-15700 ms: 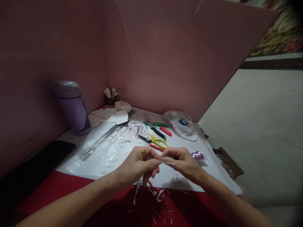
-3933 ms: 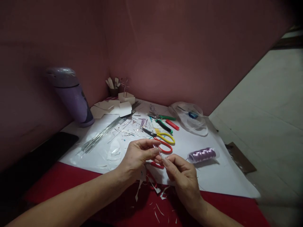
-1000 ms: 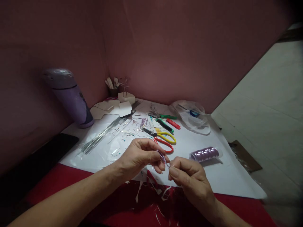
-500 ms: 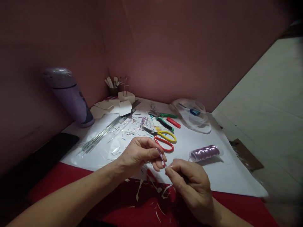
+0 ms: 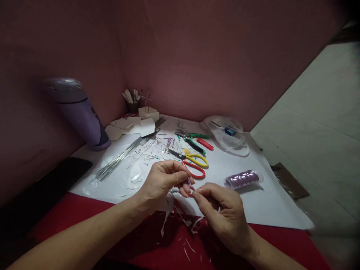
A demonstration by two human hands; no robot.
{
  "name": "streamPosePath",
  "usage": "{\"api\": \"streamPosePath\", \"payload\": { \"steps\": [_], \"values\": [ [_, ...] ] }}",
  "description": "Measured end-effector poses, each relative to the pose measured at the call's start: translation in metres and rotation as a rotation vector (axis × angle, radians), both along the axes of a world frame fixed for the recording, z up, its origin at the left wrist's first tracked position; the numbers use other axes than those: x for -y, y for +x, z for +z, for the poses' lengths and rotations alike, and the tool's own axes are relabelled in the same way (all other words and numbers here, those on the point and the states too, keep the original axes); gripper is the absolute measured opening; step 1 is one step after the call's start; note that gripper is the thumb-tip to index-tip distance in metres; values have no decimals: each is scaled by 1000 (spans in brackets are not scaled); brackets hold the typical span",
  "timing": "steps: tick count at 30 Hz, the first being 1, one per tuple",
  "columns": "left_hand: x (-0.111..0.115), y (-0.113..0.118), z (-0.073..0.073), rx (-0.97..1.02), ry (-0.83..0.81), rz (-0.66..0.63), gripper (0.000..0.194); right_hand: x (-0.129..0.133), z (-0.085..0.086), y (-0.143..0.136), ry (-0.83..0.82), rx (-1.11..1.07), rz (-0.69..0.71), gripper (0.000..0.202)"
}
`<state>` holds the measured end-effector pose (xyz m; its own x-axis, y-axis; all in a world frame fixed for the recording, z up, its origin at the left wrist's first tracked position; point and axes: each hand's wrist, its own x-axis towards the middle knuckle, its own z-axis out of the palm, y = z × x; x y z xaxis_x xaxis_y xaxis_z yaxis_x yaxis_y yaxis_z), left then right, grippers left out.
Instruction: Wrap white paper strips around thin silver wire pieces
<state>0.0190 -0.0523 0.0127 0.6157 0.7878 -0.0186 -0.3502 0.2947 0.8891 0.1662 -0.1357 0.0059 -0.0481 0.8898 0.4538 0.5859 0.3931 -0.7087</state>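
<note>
Between thumb and fingers my left hand (image 5: 165, 182) pinches a small, thin piece wrapped in purple thread (image 5: 190, 183). Close against it on the right, my right hand (image 5: 225, 213) is closed in a pinch at the lower end of the same piece; its fingertips nearly meet those of the left. A spool of shiny purple thread (image 5: 243, 179) lies on the white paper to the right. Just beyond my left hand rest scissors with one red and one yellow handle (image 5: 198, 161).
Green-handled pliers (image 5: 194, 145), a red case (image 5: 205, 144) and a plastic bag (image 5: 225, 137) lie farther back. Thin wires (image 5: 119, 161) and scraps cover the paper's left part. A purple bottle (image 5: 81, 116) stands left. Cut strips lie on the red cloth (image 5: 135, 240).
My right hand has moved slightly left and up, closer to my left hand. The whole view has shifted a little.
</note>
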Motion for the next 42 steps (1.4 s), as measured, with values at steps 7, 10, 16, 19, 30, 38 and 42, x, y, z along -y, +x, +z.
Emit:
{"api": "streamPosePath", "payload": {
  "steps": [7,10,16,19,30,38,42],
  "values": [
    [0,2,-3,37,-55,-55,14,-1,-4,0,-145,-151,0,23],
    [-3,1,-3,69,-47,-107,15,-3,-2,1,-276,-352,14,26],
    [-4,-2,2,41,-20,-149,12,-3,1,4,-428,-648,127,26],
    [-5,-4,3,23,-22,-187,14,-4,1,5,-527,-783,185,24],
    [-4,-9,9,22,103,-216,9,-7,3,8,-808,-1136,361,28],
    [-2,-10,9,24,87,-213,8,-8,3,9,-875,-1135,376,28],
    [-2,-9,6,53,87,-197,3,-8,2,8,-852,-1129,362,29]
  ]
}}
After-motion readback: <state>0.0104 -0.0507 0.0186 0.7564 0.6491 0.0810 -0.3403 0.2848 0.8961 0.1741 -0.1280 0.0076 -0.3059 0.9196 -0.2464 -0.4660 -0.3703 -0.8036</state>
